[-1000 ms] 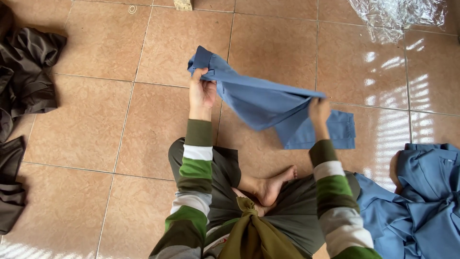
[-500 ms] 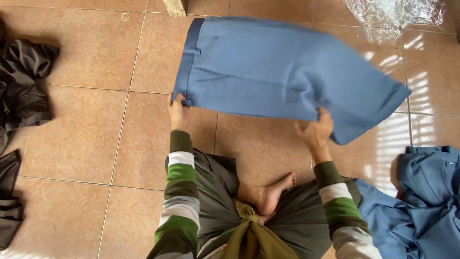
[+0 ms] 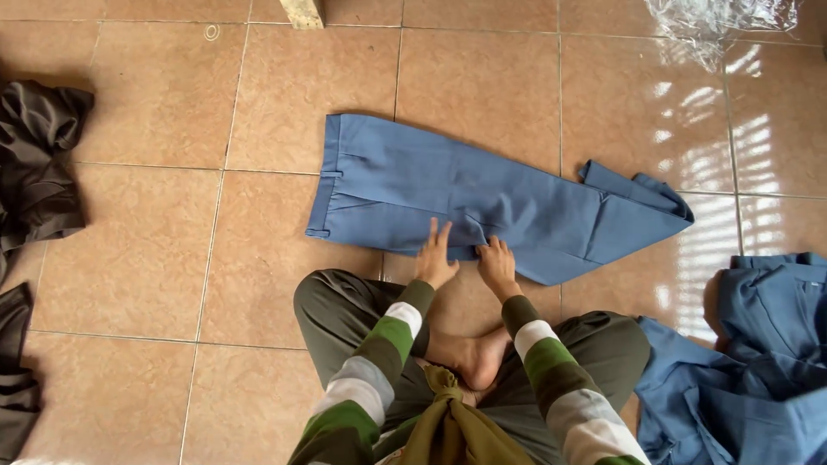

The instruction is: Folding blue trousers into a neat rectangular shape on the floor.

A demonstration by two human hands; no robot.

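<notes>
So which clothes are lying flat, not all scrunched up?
The blue trousers under both hands, spread out on the tiles. The blue pile at the right and the dark clothes at the left are crumpled.

tiled floor, tan, glossy. centre: blue trousers laid flat, waistband toward 9 o'clock. 9 o'clock: dark clothes. 4 o'clock: blue heap. 1 o'clock: clear plastic. 12 o'clock: wooden leg.

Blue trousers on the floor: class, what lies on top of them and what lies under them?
Both hands, left hand and right hand, press on the blue trousers near their lower edge. Under them is the tiled floor; anything beneath the cloth is hidden.
</notes>
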